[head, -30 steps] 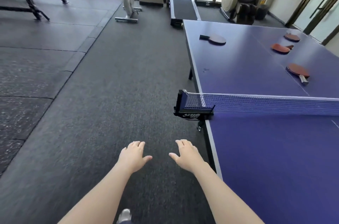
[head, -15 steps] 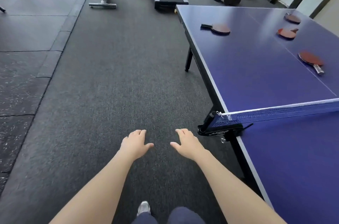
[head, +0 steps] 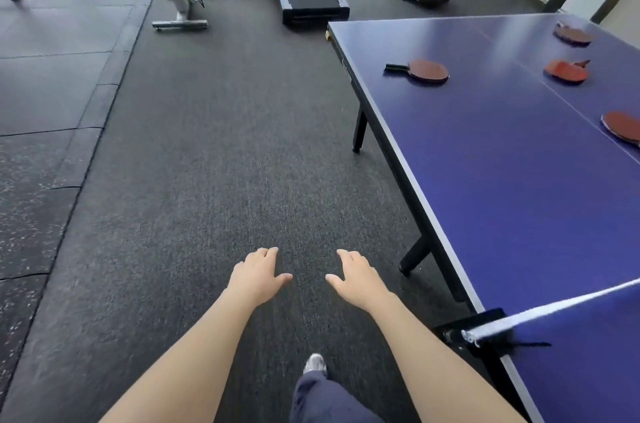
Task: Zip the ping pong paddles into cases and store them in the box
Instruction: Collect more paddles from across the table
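You are holding both hands out empty beside the ping pong table.

Your left hand (head: 258, 273) and right hand (head: 358, 279) are hovering over the carpet, fingers relaxed and gripping nothing. Four paddles are lying apart on the blue table (head: 485, 163): the nearest paddle (head: 427, 70) by the left edge, the middle paddle (head: 566, 71) and far paddle (head: 573, 35) beyond it, and the cropped paddle (head: 623, 127) at the frame's right. No case or box is showing, so you are risking gathering paddles with nowhere to zip them. The net clamp (head: 485, 325) is jutting out near your right forearm and could snag it. Reaching across could knock the nearest paddle off the edge.
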`<state>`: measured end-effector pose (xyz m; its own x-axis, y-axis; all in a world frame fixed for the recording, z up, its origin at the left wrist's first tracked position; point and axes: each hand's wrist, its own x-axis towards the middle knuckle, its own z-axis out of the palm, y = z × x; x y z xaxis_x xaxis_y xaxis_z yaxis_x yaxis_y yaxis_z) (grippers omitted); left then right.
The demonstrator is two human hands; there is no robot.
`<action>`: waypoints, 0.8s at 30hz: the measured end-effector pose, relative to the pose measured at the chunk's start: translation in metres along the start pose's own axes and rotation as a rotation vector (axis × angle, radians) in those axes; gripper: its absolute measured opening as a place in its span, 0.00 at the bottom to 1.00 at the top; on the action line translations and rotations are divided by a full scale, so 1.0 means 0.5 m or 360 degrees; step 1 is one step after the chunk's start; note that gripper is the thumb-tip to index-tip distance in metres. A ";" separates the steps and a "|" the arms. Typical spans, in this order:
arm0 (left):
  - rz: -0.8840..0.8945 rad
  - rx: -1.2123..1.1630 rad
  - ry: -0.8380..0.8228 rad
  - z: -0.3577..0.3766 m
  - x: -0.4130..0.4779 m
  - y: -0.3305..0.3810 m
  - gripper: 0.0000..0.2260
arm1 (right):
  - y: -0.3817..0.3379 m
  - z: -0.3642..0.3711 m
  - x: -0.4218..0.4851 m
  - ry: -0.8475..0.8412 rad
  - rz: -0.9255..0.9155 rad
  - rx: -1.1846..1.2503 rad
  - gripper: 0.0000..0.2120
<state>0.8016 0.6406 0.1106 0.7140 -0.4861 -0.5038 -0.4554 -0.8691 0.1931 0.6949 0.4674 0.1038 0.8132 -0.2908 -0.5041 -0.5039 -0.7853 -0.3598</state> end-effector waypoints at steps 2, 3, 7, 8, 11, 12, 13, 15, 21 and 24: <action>0.0027 0.0034 0.0024 -0.044 0.054 0.018 0.32 | 0.009 -0.035 0.044 0.0013 0.0031 0.0055 0.30; 0.0050 0.0049 0.0042 -0.064 0.080 0.030 0.32 | 0.015 -0.052 0.063 0.0031 0.0049 0.0074 0.31; 0.0192 0.0104 0.0054 -0.130 0.179 0.094 0.32 | 0.048 -0.120 0.124 0.0117 0.0150 0.0146 0.31; 0.0231 0.0134 0.0042 -0.143 0.202 0.111 0.32 | 0.056 -0.134 0.135 0.0125 0.0182 0.0164 0.30; 0.0387 0.0216 0.0016 -0.177 0.280 0.162 0.32 | 0.090 -0.174 0.172 0.0157 0.0305 0.0224 0.30; 0.0441 0.0239 0.0005 -0.187 0.308 0.178 0.32 | 0.101 -0.186 0.183 0.0174 0.0353 0.0243 0.30; 0.0498 0.0269 -0.0002 -0.197 0.337 0.193 0.31 | 0.113 -0.198 0.195 0.0192 0.0402 0.0256 0.30; 0.0612 0.0319 -0.0015 -0.217 0.399 0.224 0.31 | 0.137 -0.219 0.219 0.0221 0.0511 0.0293 0.30; 0.1009 0.0430 -0.0038 -0.291 0.576 0.329 0.31 | 0.179 -0.288 0.293 0.0396 0.0887 0.0581 0.30; 0.1235 0.0507 -0.0031 -0.323 0.645 0.397 0.31 | 0.192 -0.317 0.307 0.0490 0.1072 0.0682 0.30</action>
<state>1.0273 0.2968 0.1223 0.1280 -0.9314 -0.3409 -0.9443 -0.2195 0.2453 0.8174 0.2609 0.1162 0.3123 -0.8055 -0.5036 -0.9242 -0.1350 -0.3571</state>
